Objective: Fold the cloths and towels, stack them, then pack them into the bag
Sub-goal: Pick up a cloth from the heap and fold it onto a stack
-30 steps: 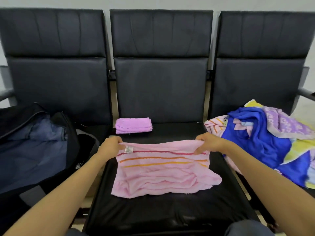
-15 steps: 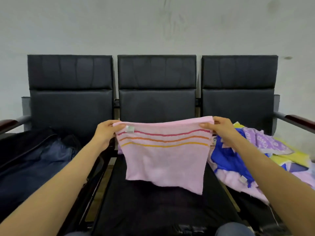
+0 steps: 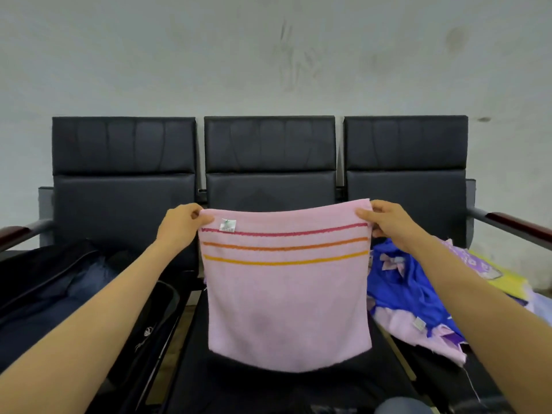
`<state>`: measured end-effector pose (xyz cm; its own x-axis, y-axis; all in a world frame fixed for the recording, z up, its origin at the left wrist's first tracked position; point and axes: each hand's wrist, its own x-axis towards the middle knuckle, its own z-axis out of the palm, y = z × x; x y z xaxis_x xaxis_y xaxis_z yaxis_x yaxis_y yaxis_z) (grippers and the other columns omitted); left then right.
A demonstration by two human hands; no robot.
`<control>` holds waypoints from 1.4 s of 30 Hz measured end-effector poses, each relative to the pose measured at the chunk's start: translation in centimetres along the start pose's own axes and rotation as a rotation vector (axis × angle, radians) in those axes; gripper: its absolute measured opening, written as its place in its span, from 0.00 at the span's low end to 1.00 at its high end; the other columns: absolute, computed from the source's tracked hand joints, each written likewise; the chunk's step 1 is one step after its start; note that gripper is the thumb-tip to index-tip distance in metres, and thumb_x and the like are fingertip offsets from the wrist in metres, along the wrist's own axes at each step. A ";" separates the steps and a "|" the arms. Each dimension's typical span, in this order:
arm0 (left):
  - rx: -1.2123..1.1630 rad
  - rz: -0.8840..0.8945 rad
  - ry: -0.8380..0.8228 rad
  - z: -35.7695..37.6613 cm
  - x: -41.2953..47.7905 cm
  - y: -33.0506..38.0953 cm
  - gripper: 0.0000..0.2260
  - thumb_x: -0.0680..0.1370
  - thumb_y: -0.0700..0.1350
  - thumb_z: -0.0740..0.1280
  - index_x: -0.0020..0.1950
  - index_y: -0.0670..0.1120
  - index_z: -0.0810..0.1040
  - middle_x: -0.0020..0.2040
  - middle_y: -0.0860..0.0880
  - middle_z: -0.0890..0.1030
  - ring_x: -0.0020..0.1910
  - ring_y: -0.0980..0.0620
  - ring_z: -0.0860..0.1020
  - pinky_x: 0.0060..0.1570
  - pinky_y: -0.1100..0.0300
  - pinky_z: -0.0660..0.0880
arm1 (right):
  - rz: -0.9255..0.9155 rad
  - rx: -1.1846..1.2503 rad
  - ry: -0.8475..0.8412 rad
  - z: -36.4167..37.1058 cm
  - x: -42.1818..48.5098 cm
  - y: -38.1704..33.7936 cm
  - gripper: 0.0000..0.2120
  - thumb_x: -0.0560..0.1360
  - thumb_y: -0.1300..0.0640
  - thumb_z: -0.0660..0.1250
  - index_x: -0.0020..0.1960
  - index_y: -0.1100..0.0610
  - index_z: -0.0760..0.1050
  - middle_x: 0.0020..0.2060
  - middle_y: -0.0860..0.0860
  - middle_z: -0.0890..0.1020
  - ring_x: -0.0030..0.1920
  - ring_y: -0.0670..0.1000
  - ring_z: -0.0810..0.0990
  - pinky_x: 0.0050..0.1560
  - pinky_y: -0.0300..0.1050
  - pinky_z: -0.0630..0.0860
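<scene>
Pink towel [image 3: 286, 309] striped red, orange, yellow; black seats [image 3: 268, 144].

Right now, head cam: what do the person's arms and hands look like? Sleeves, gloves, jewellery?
Bare left hand and bare right hand: no gloves, and no rings or watch visible. The left forearm and right forearm are uncovered to the frame's edge; no sleeve shows. No bands or markings on either wrist.

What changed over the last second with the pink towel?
The pink striped towel rose off the middle seat, where it lay crumpled, and now hangs flat. The left hand and right hand kept pinching its top corners throughout. The bag on the left and the unfolded cloth pile on the right stayed put.
</scene>
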<state>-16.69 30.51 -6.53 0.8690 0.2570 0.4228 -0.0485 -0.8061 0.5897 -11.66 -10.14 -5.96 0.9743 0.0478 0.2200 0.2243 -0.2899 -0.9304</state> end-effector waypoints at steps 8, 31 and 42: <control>-0.507 -0.222 -0.030 4.2 0.4 -1.4 0.06 0.81 0.45 0.61 0.46 0.46 0.71 0.52 0.39 0.79 0.48 0.40 0.82 0.50 0.42 0.79 | 0.116 0.062 0.017 3.1 1.3 2.5 0.08 0.80 0.60 0.61 0.59 0.59 0.71 0.54 0.56 0.76 0.56 0.56 0.77 0.51 0.52 0.81; -0.138 -0.486 -0.527 11.7 -8.1 -9.6 0.15 0.77 0.42 0.68 0.33 0.45 0.66 0.28 0.48 0.69 0.27 0.52 0.67 0.27 0.62 0.63 | 0.797 -0.136 -0.359 5.5 -4.2 15.8 0.18 0.79 0.62 0.62 0.68 0.61 0.67 0.51 0.56 0.79 0.47 0.54 0.80 0.41 0.51 0.82; -0.202 -0.658 -0.474 18.1 -4.7 -11.9 0.06 0.81 0.44 0.61 0.53 0.42 0.72 0.50 0.41 0.79 0.49 0.43 0.80 0.48 0.48 0.79 | 0.658 -0.452 -0.273 9.2 -0.1 19.5 0.18 0.81 0.58 0.58 0.70 0.62 0.65 0.54 0.57 0.74 0.52 0.54 0.75 0.45 0.45 0.77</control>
<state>-11.27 29.26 -27.99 0.8639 0.3539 -0.3583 0.4928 -0.4473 0.7464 -7.15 -7.01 -26.85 0.8871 -0.0521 -0.4586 -0.3635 -0.6911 -0.6247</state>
